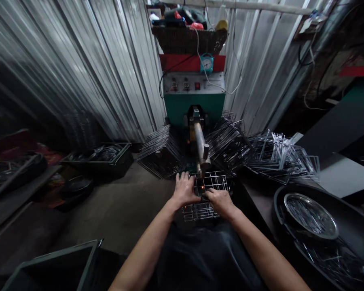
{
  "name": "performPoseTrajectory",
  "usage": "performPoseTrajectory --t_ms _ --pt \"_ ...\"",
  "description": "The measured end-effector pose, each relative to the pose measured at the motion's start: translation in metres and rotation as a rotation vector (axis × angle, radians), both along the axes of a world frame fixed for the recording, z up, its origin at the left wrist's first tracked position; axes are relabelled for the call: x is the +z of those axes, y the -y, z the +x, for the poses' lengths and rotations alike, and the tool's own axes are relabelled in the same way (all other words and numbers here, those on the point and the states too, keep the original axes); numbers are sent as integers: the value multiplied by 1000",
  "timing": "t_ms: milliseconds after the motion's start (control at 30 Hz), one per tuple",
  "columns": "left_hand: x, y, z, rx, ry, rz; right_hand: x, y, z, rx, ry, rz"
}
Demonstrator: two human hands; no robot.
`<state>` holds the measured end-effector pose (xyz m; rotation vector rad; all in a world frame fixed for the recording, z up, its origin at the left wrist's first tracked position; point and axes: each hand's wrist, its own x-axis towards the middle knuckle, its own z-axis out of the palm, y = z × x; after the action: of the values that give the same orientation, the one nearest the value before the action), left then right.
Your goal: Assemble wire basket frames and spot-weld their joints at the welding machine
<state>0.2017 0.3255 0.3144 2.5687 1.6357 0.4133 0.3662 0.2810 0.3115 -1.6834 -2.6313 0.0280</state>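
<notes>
A wire rack of crossed metal rods lies beneath the welding machine's arm. My left hand grips its left side, fingers over the edge and thumb stretched toward the middle. On the near right part, my right hand is closed with curled fingers at the wires; whether a loose rod is also pinched there I cannot make out. A small orange glow shows between the hands, just below the electrode tip. More wire grid shows nearer my lap.
Stacked wire frames lean on the machine's left and right. Farther right lies a heap of wire parts. A round metal tray of rods sits in a black tub. Green crates stand at left and lower left.
</notes>
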Motion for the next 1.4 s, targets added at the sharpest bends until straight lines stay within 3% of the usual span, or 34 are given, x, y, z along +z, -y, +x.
performPoseTrajectory --t_ms 267,500,667,833,1000,1100,1167,1267,1400 --pt "3 -28 3 74 -5 -14 -2 -27 -5 -41 -62 80" --pt "-6 -27 3 101 -4 17 -19 -14 10 -171 -250 209" --pt "-3 -42 4 86 10 12 -17 -25 15 -262 -254 225" --pt "2 -61 2 73 11 17 -15 -44 13 -254 -234 245" --pt "-3 -68 2 59 8 -15 -21 -50 11 -222 -246 278" --pt "-3 -70 4 42 13 -20 -22 -51 12 -248 -384 292" --pt "-2 -70 0 21 36 -58 -25 -46 17 -270 -614 312" --pt "-5 -67 -17 15 177 -150 -45 -21 36 -354 -1057 272" --pt "-31 -55 -50 65 588 -217 -113 37 61 -651 -1491 88"
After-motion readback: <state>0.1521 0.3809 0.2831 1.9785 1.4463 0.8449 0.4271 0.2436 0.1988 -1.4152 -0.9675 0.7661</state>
